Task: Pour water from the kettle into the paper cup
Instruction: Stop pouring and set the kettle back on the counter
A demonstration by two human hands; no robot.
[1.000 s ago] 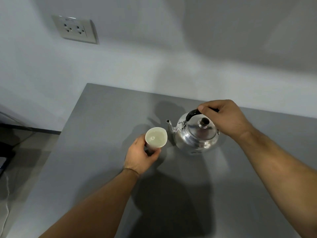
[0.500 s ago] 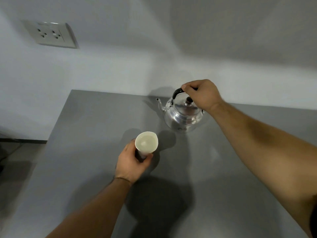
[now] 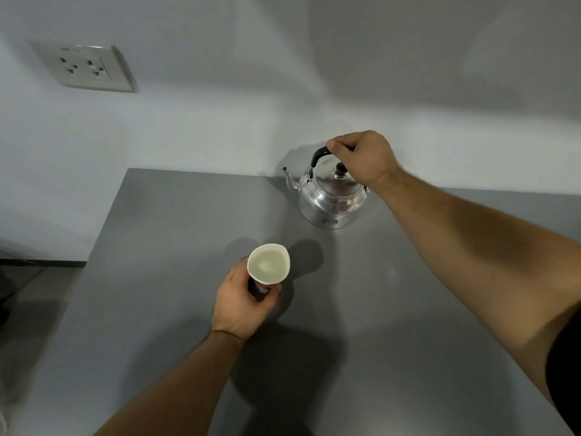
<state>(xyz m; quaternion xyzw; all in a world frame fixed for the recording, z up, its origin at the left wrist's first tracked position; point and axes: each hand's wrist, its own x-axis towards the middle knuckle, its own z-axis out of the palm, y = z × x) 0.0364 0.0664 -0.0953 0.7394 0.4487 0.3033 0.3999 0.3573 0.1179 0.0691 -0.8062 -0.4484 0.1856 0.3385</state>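
Head view, only one: grey table [image 3: 157,278] against a pale wall, double wall socket [image 3: 83,69] upper left. Left hand [image 3: 242,302] is wrapped around the lower body of the paper cup [image 3: 268,264], fingers curled closed on it, thumb on the near right side; cup upright near the middle of the table, white rim, a bit of red print visible below the rim, pale liquid inside reaching fairly high. Right hand [image 3: 361,157] is closed in a fist over the black handle [image 3: 317,155] of the kettle [image 3: 331,199], arm stretched out across the right of the table. Kettle is shiny metal, lid on with dark knob [image 3: 340,171], spout [image 3: 289,179] pointing left, at the back of the table close to the wall, upright; cannot tell if its base touches the surface. Kettle and cup well apart, kettle behind and to the right of the cup. Dark sleeve edge [image 3: 566,357] at far right.
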